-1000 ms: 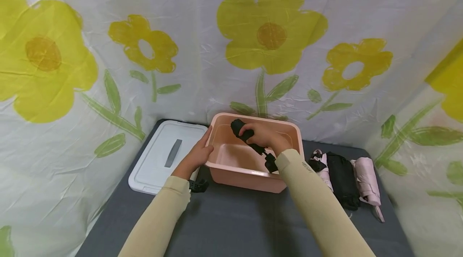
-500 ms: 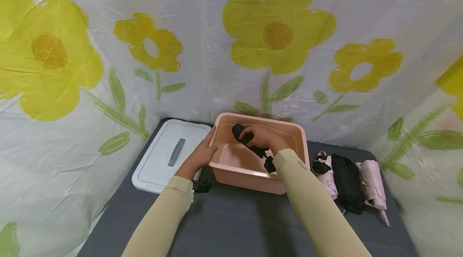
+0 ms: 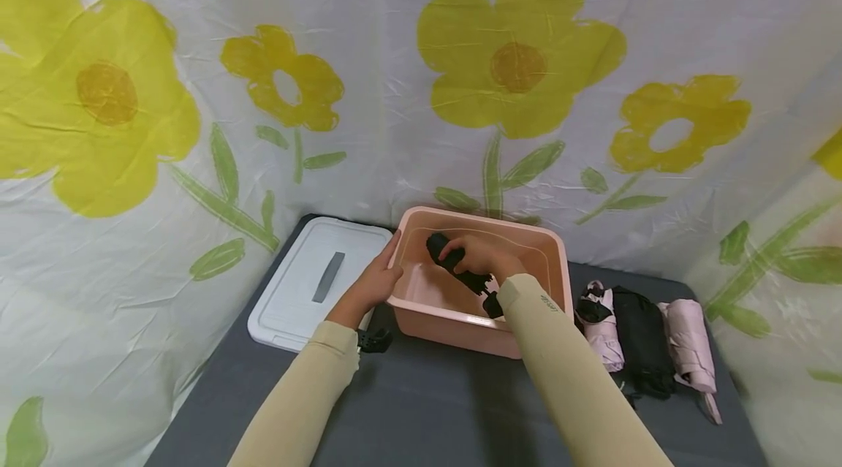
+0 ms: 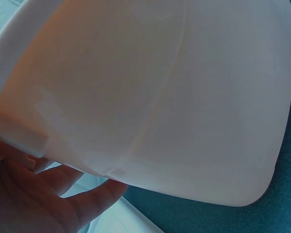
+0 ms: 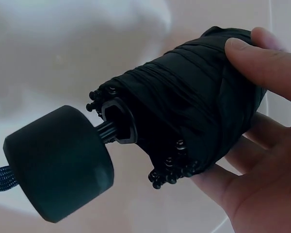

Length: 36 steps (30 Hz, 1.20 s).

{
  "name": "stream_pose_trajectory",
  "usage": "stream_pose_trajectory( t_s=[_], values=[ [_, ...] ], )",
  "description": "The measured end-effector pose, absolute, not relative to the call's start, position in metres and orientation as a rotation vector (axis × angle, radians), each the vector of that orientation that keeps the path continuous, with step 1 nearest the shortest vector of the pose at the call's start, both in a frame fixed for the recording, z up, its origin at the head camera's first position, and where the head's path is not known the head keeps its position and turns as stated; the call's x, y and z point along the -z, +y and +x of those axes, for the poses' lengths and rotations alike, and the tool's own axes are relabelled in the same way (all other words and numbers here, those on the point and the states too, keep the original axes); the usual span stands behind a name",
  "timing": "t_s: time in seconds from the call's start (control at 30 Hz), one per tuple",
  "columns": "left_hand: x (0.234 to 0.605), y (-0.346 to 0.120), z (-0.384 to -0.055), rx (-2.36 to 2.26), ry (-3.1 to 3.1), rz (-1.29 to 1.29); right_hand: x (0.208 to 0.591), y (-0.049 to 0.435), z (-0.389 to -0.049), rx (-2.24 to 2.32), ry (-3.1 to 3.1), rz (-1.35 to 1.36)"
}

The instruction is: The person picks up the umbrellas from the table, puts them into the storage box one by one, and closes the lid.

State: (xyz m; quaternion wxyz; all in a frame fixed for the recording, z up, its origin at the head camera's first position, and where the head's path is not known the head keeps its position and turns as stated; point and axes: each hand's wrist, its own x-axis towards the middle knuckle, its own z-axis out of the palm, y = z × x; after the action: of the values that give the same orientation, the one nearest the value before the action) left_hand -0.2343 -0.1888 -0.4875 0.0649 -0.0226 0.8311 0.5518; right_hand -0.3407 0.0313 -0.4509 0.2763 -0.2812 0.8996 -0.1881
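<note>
My right hand (image 3: 479, 255) holds a folded black umbrella (image 5: 184, 92) inside the pink storage bin (image 3: 454, 319). In the right wrist view the thumb and fingers wrap the dark canopy. The umbrella's short handle (image 5: 60, 162) and strap point left there, with rib tips showing at the canopy's open end. In the head view the umbrella lies slanted above the bin floor; whether it touches the floor I cannot tell. My left hand (image 3: 371, 283) grips the bin's left rim, and the left wrist view shows its fingers against the bin's outer wall (image 4: 194, 121).
A white lid (image 3: 316, 277) with a grey handle lies left of the bin on the dark tabletop (image 3: 421, 408). Right of the bin lie a pink patterned folded umbrella (image 3: 601, 335), a black folded bundle (image 3: 641, 339) and a pink folded umbrella (image 3: 687, 346). A flower-printed curtain (image 3: 381, 87) hangs behind.
The black umbrella and my right hand have sunk a little lower into the bin. The head view has turned slightly left, shifting everything rightward. My left hand keeps its hold on the rim.
</note>
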Motion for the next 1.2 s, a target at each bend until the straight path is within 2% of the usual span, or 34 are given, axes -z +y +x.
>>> stream_pose_trajectory(
  t_s=[0.57, 0.87, 1.2],
  values=[
    [0.485, -0.182, -0.236, -1.671, 2.523, -0.057, 0.459, 0.03, -0.341, 0.529, 2.383, -0.795],
    [0.485, -0.184, -0.236, -1.64, 2.55, -0.066, 0.455, 0.023, -0.339, 0.96, 2.143, -0.605],
    [0.488, -0.189, -0.236, -1.643, 2.531, -0.091, 0.447, 0.018, -0.336, 0.91, 2.14, -0.633]
  ],
)
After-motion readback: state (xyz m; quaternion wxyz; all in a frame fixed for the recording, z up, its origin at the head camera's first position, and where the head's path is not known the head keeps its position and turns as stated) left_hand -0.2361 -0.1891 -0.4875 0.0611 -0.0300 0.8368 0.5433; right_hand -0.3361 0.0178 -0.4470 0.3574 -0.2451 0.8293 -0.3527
